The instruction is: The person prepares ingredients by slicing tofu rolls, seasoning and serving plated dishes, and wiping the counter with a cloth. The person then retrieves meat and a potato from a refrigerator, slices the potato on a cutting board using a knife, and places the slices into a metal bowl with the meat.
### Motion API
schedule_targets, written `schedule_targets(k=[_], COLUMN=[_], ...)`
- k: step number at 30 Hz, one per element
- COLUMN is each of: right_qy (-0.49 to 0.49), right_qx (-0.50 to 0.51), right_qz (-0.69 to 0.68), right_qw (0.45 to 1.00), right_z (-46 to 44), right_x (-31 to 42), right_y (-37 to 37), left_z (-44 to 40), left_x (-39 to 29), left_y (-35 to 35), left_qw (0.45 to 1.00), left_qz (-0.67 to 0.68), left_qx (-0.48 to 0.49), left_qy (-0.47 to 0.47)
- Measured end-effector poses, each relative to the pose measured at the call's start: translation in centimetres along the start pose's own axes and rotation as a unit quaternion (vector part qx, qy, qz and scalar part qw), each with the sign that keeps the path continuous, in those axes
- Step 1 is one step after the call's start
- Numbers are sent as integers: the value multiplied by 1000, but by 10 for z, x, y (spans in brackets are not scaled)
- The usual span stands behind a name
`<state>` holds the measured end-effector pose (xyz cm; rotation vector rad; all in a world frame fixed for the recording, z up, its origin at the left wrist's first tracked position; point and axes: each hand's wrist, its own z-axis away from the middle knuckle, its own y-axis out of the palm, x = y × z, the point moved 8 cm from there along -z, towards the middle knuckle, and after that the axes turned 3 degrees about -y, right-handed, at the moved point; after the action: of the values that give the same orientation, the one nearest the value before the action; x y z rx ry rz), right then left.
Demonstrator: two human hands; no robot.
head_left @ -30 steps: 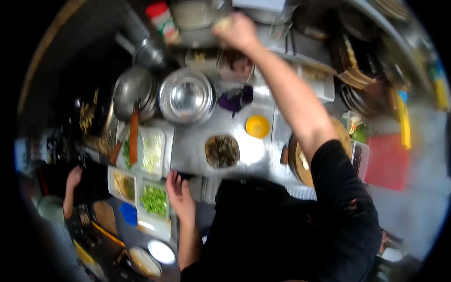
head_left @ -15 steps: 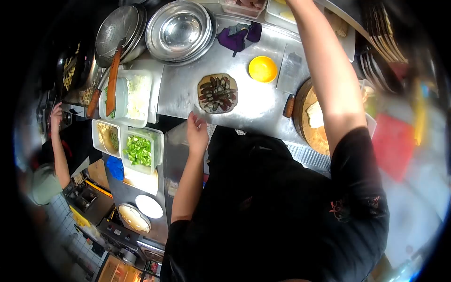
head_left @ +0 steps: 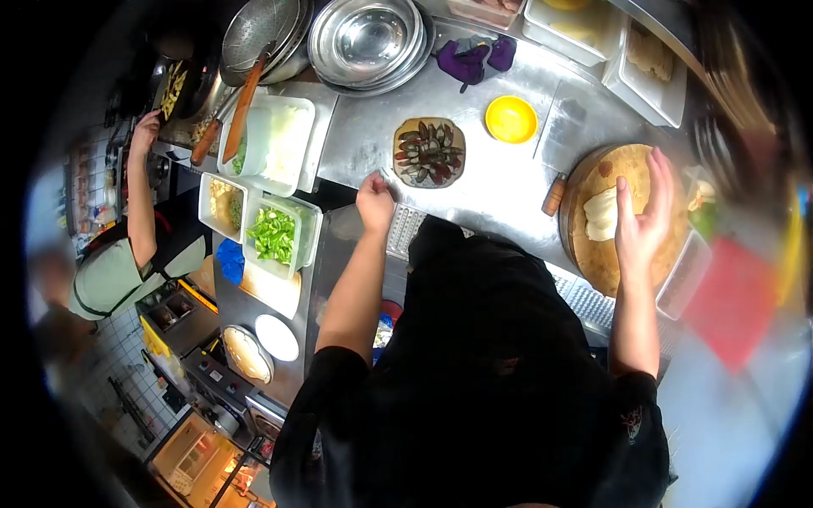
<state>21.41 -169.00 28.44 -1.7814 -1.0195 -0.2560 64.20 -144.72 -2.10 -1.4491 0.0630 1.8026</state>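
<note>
My left hand (head_left: 376,203) is curled into a fist at the front edge of the steel counter; whatever its fingers may enclose is hidden. Just beyond it sits a squarish plate (head_left: 401,170) bearing dark, reddish-brown pieces arranged in a fan. My right hand (head_left: 644,212) is open, thumb and fingers apart, over the round wooden chopping board (head_left: 597,262). Beside its thumb lies a pale, whitish slab of food (head_left: 600,215) on the board. A wooden handle (head_left: 555,195) rests at the board's left edge; its blade is hard to make out.
A yellow bowl (head_left: 511,119) and a purple cloth (head_left: 463,62) lie farther back. Metal basins (head_left: 364,42) are stacked at the back left, near tubs of chopped greens (head_left: 273,234) and white shreds (head_left: 286,140). A co-worker's hand (head_left: 146,131) holds a pan at far left.
My right arm has drawn back from the containers at the rear; its hand is now over the chopping board. My left hand's fingers have curled tighter. The view has shifted, so the counter appears farther right.
</note>
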Motion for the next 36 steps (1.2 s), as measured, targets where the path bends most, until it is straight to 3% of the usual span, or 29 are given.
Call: schedule_targets(k=[1, 2, 5, 7, 9, 10, 14, 15, 16, 20, 22, 25, 28, 30, 32, 33, 35, 36], right_qy=[4, 7, 4, -10, 9, 18, 35, 37, 41, 38, 38, 33, 31, 40, 81, 96, 108, 112], right_qx=[0, 6, 20, 20, 6, -5, -18, -4, 10, 38, 35, 50, 60, 51, 31, 15, 13, 12], right_qz=[-9, -17, -29, -25, -44, -53, -41, -29, -15, -7, -7, -1, 33, 53, 47, 41, 78, 99], right_qw=[1000, 1000, 999, 999, 999, 998, 998, 999, 999, 999, 999, 998, 997, 997, 995, 994, 991, 989], right_z=[6, 11, 19, 25, 34, 38, 50, 53, 55, 62, 60, 66, 70, 76, 90, 98, 113, 118], right_x=[-2, -3, 0, 5, 1, -2, -5, -3, 0, 21, 35, 47, 56, 57, 43, 35, 34, 32], right_y=[-3, -4, -6, -11, -18, -21, -26, -24, -23, -16, -12, -4, -4, -9, -16, -18, -22, -24], left_z=[-1, -12, -11, -17, -10, -2, -7, -2, -3, -63, -89, -119, -109, -101, -69, -48, -17, -9], left_x=[-12, 0, 0, 17, 22, 26, 27, -1, -31, -67, -95, -109, -98, -64, -46, -45, -50, -54], left_y=[0, 10, 17, -20, -55, -59, -42, -38, -34, -3, 9, 18, 16, 0, -28, -47, -63, -60], left_qw=[1000, 989, 951, 994, 960, 963, 989, 990, 981, 923, 861, 816, 771, 767, 714, 714, 686, 722], left_qz=[2, 137, 261, 56, -165, -149, -60, -107, -142, -258, -362, -427, -502, -508, -620, -649, -683, -647], left_qx=[-1, 50, 71, -57, -227, -224, -94, -72, -67, -11, 7, 45, 132, 118, 163, 163, 160, 145], left_qy=[18, -24, -149, -72, 5, 11, 95, 63, 118, 285, 358, 388, 369, 375, 280, 206, 192, 198])
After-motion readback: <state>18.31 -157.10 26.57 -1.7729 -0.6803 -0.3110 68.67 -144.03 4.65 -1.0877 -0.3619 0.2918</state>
